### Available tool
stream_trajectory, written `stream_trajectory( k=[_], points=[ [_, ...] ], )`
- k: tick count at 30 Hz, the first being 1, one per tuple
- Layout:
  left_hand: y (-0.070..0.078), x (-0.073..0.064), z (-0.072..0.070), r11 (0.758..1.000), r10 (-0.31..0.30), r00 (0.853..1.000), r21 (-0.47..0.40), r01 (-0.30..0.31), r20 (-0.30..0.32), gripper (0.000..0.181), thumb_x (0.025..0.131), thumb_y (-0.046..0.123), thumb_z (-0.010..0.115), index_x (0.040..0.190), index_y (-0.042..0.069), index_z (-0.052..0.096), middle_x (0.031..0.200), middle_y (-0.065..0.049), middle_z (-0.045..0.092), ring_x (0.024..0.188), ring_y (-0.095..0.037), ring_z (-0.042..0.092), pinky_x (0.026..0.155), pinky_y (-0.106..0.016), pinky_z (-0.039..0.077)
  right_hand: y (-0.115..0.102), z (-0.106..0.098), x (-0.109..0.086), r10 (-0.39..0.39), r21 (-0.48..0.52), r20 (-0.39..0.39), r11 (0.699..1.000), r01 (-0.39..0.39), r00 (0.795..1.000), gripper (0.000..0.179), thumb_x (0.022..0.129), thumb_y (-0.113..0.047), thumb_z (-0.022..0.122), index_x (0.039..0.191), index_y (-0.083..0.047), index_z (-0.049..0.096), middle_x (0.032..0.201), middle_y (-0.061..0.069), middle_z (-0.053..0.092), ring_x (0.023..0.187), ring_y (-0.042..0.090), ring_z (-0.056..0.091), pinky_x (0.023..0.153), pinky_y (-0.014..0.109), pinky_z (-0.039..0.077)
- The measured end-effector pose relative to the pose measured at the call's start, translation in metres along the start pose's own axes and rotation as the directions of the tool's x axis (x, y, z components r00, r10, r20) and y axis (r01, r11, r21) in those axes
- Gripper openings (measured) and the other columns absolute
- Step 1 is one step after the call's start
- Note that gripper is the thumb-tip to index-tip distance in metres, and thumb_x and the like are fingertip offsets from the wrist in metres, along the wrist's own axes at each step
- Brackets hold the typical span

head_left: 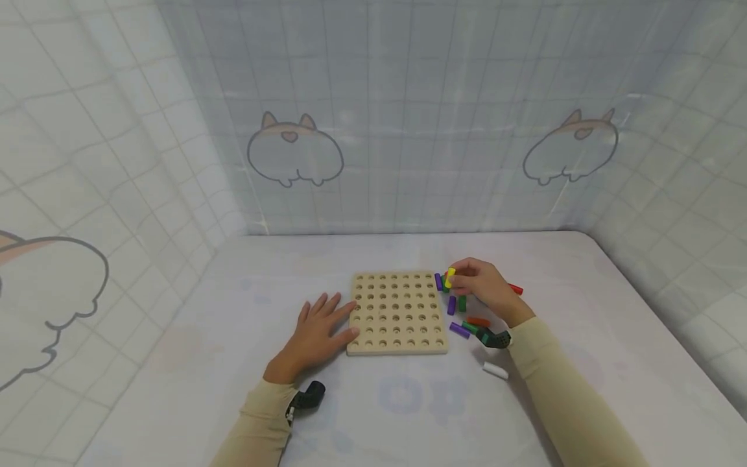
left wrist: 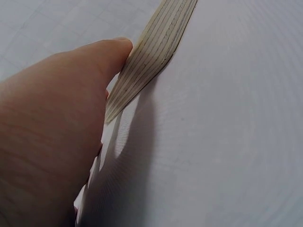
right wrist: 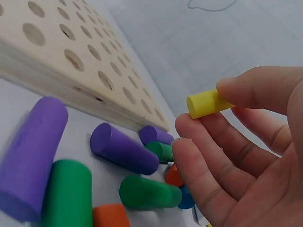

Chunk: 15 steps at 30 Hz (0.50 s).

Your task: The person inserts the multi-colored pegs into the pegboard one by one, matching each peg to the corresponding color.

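A square wooden pegboard (head_left: 389, 311) with rows of round holes lies flat on the table. My left hand (head_left: 317, 333) rests at its left edge, fingers spread and straight; in the left wrist view the thumb (left wrist: 111, 54) touches the board's layered side. Beyond the board's right side, my right hand (head_left: 481, 282) pinches a yellow peg (right wrist: 206, 103) between thumb and fingers, raised above the loose pegs. Below it lie purple pegs (right wrist: 124, 148) and green pegs (right wrist: 149, 191). Every hole that shows is bare.
Right of the board are scattered an orange peg (head_left: 478, 322), a red peg (head_left: 516, 289) and a white peg (head_left: 495, 370) nearer the front. A blue peg (right wrist: 186, 197) shows among them. Tiled-pattern walls (head_left: 397, 117) with cartoon drawings enclose the table on the back and sides.
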<state>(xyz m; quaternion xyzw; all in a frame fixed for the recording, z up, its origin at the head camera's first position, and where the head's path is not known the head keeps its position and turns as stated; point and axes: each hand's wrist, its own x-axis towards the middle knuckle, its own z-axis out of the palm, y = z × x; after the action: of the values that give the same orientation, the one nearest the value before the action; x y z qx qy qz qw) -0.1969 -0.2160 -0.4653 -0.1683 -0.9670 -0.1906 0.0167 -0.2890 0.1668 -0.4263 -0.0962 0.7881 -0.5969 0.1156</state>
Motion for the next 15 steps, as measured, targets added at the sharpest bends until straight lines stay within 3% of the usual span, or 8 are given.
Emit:
stream_trajectory(
  k=[6, 15],
  points=[
    [0.000, -0.003, -0.003, 1.000, -0.007, 1.000, 0.006, 0.007, -0.012, 0.065, 0.097, 0.062, 0.050, 0.153, 0.028, 0.045, 0.161, -0.012, 0.031, 0.151, -0.039, 0.016, 0.116, -0.066, 0.004, -0.003, 0.008, 0.008, 0.030, 0.008, 0.017, 1.000, -0.030, 0.999, 0.042, 0.096, -0.020, 0.070, 0.130, 0.001, 0.057, 0.122, 0.018, 0.064, 0.104, 0.035, 0.068, 0.092, 0.042, 0.055],
    [-0.001, -0.003, 0.000, 1.000, -0.008, 1.000, 0.008, 0.008, -0.011, 0.067, 0.097, 0.063, 0.049, 0.154, 0.028, 0.044, 0.162, -0.011, 0.029, 0.151, -0.038, 0.015, 0.116, -0.066, 0.003, -0.003, 0.018, 0.019, 0.034, 0.029, -0.037, 0.999, -0.033, 0.999, 0.038, 0.095, -0.018, 0.069, 0.127, -0.001, 0.058, 0.121, 0.017, 0.062, 0.102, 0.032, 0.068, 0.088, 0.040, 0.056]
  ],
)
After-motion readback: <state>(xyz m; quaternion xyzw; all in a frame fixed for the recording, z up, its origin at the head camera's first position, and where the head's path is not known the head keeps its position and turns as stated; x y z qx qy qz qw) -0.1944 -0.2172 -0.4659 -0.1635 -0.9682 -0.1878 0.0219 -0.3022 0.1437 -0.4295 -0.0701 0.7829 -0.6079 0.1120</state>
